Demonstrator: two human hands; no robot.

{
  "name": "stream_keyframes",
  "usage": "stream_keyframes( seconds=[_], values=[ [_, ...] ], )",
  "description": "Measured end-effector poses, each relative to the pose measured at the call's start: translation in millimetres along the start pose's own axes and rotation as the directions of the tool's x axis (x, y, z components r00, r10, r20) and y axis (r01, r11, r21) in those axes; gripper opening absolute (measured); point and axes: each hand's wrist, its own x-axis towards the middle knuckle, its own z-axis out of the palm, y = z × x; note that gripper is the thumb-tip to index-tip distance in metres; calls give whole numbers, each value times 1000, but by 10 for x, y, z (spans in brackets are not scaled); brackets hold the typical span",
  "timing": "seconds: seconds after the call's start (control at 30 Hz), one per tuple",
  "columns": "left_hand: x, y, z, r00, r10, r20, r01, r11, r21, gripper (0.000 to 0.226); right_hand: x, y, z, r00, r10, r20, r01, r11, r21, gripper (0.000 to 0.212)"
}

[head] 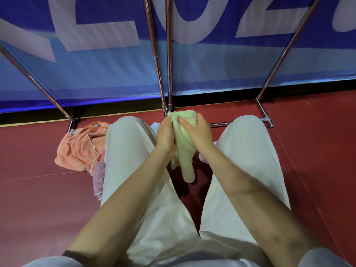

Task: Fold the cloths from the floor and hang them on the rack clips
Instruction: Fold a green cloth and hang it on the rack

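A pale green cloth (184,149) hangs between my knees, bunched at the top and drooping toward the floor. My left hand (166,134) grips its left edge and my right hand (198,132) holds its upper right part, thumb across the front. An orange cloth (81,149) lies crumpled on the red floor to the left of my left leg, with a mauve cloth (99,178) just below it. The chrome rack legs (167,74) rise right behind the green cloth. No rack clips are in view.
My legs in cream trousers (131,170) spread to both sides. A blue banner wall (212,64) stands behind the rack. The rack's foot bar (265,118) lies on the floor at right. A bit of pale cloth (202,158) shows by my right knee.
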Motion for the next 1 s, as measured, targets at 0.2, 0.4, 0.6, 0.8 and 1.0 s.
stream_keyframes(
  seconds=[0.2,0.4,0.6,0.8,1.0],
  values=[
    [-4,-35,51,997,14,-72,-4,990,137,39,7,7,14,997,-60,-42,60,998,-7,26],
    [-88,-12,34,970,181,164,-220,938,267,32,15,-24,-67,1000,-14,-14,15,992,122,28],
    [-33,17,-53,962,269,44,-269,915,299,26,-18,103,-72,987,28,159,-63,974,216,23],
    [-26,111,-153,942,332,52,-335,915,227,24,-92,367,-18,955,20,295,-42,997,68,25],
    [-95,46,-106,943,312,116,-331,916,226,28,-108,510,2,927,66,369,-54,998,-42,32]
  ],
)
